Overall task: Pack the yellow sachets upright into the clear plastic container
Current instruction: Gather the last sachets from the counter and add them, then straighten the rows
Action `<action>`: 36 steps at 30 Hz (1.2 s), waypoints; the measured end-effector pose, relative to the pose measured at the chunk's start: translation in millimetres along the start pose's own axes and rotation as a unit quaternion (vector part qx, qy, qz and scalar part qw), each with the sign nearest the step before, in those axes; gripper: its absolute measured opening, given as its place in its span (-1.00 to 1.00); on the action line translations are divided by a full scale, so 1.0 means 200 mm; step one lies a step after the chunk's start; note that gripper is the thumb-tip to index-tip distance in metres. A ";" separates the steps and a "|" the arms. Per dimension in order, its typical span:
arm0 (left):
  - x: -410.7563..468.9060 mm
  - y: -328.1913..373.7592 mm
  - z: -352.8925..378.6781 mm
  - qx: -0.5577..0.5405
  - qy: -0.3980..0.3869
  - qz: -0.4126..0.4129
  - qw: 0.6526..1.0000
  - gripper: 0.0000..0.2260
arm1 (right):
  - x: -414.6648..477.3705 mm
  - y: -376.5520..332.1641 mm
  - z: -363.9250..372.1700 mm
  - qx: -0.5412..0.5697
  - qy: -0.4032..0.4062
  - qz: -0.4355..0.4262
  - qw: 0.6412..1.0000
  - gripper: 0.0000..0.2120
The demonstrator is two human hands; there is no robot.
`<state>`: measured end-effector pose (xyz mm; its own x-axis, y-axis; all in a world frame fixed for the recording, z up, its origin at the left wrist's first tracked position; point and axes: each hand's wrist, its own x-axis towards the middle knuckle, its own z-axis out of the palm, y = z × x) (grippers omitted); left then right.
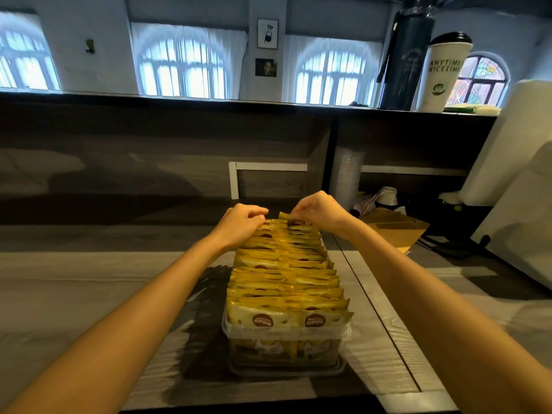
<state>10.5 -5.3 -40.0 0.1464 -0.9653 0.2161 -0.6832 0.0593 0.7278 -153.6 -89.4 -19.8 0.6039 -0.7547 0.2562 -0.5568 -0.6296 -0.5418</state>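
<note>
Yellow sachets (286, 282) are standing upright in one tight front-to-back row, filling the clear plastic container (239, 331) end to end, tops sticking out above its rim. The nearest ones are showing brown round logos. The container is sitting lengthwise on the grey wood-grain surface (89, 294), straight in front of the person, between both forearms.

Both hands are working at the far end of the row. The left hand (243, 222) is curling its fingers down, fingertips pinching the sachet tops at the far-left corner. The right hand (316, 210) is pinching the top edge of the rearmost sachet, which is poking up slightly above its neighbours.

Right of the container, a cardboard box (397, 228) is lying on the surface, well apart from it. Up on the dark ledge (209, 100), a white paper cup (442, 73) is standing just beside a dark bottle (406, 55).
</note>
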 end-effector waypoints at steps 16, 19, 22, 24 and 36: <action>-0.39 0.17 -0.11 -0.060 0.085 -0.004 0.995 -0.75 | -0.40 -0.13 -0.03 0.154 0.147 0.026 0.977 -0.66; -0.62 0.19 -0.10 -0.075 0.128 0.004 0.989 -0.92 | -0.66 -0.15 0.02 0.207 0.165 -0.010 0.964 -0.79; -0.80 0.16 -0.07 -0.052 0.105 0.007 0.993 -0.85 | -0.87 -0.14 0.07 0.262 0.180 -0.009 0.948 -0.85; -0.87 0.13 -0.03 -0.037 0.071 0.006 0.997 -0.82 | -0.95 -0.12 0.10 0.256 0.168 0.003 0.952 -0.81; -0.79 0.12 -0.01 0.006 -0.006 -0.032 0.999 -0.90 | -0.90 -0.13 0.00 0.072 -0.001 0.015 0.997 -0.78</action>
<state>-27.2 148.8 -55.6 0.1825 -0.9699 0.1613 -0.6810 -0.0064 0.7322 -246.9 63.1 -51.9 0.5891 -0.7726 0.2366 -0.4867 -0.5730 -0.6593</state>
